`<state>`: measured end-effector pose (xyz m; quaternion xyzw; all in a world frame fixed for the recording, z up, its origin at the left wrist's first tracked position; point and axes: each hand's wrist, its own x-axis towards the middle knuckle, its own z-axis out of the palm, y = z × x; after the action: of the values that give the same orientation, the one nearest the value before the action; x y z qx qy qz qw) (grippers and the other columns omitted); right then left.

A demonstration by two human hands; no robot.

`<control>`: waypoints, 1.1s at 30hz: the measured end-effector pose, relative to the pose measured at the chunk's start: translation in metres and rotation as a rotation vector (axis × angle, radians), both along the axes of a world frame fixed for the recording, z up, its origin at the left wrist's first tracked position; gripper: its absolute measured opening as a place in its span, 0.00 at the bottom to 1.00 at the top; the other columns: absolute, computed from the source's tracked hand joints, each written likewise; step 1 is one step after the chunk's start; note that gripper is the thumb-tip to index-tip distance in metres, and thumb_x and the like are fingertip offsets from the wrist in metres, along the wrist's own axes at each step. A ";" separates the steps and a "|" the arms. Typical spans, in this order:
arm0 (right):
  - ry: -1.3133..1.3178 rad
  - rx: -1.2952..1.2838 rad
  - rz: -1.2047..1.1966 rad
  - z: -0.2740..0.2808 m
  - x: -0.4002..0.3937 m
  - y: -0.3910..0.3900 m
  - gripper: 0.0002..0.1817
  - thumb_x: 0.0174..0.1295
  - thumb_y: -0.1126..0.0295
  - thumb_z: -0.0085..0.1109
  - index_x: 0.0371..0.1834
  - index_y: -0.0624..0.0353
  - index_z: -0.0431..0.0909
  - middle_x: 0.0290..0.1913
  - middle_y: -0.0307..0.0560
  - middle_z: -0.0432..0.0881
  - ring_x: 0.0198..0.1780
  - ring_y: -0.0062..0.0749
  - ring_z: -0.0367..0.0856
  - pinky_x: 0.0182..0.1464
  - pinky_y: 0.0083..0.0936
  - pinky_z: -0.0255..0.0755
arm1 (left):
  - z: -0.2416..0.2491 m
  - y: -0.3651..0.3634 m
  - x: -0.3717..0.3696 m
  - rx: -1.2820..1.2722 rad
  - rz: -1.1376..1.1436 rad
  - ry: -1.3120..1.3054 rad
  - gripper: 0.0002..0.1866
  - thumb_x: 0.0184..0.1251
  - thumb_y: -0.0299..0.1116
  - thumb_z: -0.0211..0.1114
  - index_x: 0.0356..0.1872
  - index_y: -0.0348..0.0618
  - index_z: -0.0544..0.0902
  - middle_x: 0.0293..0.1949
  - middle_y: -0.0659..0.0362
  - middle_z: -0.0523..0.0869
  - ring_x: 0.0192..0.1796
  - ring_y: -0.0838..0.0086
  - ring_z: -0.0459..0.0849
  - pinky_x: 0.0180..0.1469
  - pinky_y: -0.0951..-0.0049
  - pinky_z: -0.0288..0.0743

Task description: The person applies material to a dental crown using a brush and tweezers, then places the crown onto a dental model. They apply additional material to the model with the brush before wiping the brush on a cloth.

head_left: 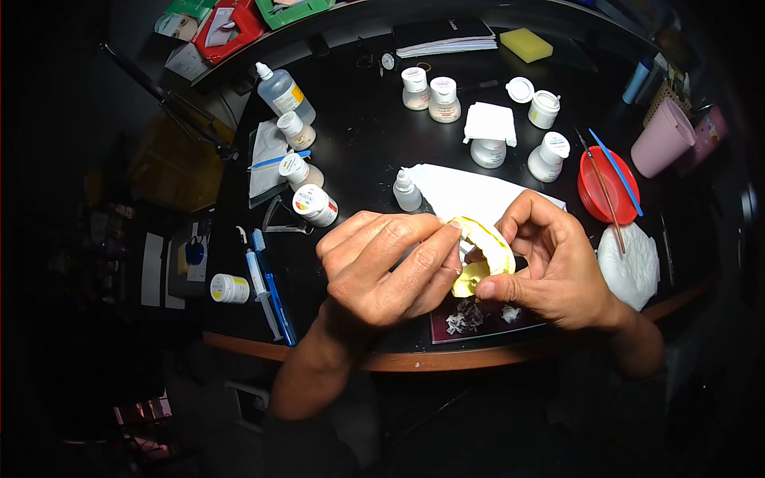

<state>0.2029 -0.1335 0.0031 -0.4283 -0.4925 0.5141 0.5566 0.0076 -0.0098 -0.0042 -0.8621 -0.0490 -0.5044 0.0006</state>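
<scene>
A pale yellow, horseshoe-shaped dental cast (497, 248) is held up above the table's front part. My right hand (550, 267) grips its right side, with the thumb low and the fingers curled behind. At the cast's upper left end, my left hand (398, 267) has its fingertips pinched together, touching or almost touching it. A small whitish piece (465, 250) shows just beneath those fingertips; whether they hold it is hidden. Below the cast lies a dark reddish plate (446, 328) bearing crumpled whitish scraps (464, 317).
White tissue (446, 183) and a dropper bottle (407, 191) lie beyond my hands. Several powder jars (315, 205) stand left and at the back. To the right are a red bowl (594, 195) with brushes across it and a white pad (637, 271). A syringe (263, 291) lies left.
</scene>
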 end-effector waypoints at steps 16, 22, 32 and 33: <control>0.014 0.006 0.005 0.000 0.000 0.000 0.23 0.62 0.80 0.78 0.49 0.65 0.69 0.49 0.43 0.73 0.59 0.23 0.81 0.54 0.16 0.90 | 0.004 -0.002 0.001 0.014 0.016 0.017 0.10 0.51 0.24 0.78 0.37 0.38 0.92 0.33 0.60 0.89 0.29 0.74 0.89 0.29 0.74 0.79; 0.028 -0.016 0.011 0.001 0.000 0.000 0.23 0.63 0.79 0.78 0.50 0.65 0.69 0.50 0.43 0.73 0.60 0.25 0.82 0.55 0.18 0.91 | 0.002 -0.001 0.001 0.019 0.004 0.008 0.10 0.52 0.24 0.77 0.38 0.38 0.92 0.33 0.60 0.89 0.30 0.74 0.89 0.29 0.74 0.78; 0.045 -0.058 0.015 0.001 0.001 0.000 0.23 0.63 0.79 0.78 0.50 0.65 0.69 0.50 0.44 0.74 0.60 0.25 0.82 0.55 0.19 0.90 | 0.001 0.000 0.001 0.018 0.004 0.018 0.11 0.53 0.25 0.77 0.40 0.39 0.93 0.33 0.60 0.89 0.28 0.75 0.87 0.28 0.75 0.76; 0.044 -0.062 0.015 0.001 0.001 0.000 0.23 0.63 0.79 0.78 0.50 0.65 0.69 0.50 0.44 0.74 0.60 0.25 0.82 0.56 0.20 0.90 | 0.001 0.000 0.001 0.016 0.006 0.021 0.12 0.53 0.25 0.77 0.40 0.39 0.93 0.33 0.60 0.89 0.28 0.76 0.87 0.28 0.75 0.76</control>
<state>0.2041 -0.1332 0.0044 -0.4301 -0.4671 0.5426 0.5499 0.0083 -0.0097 -0.0035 -0.8672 -0.0478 -0.4955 0.0096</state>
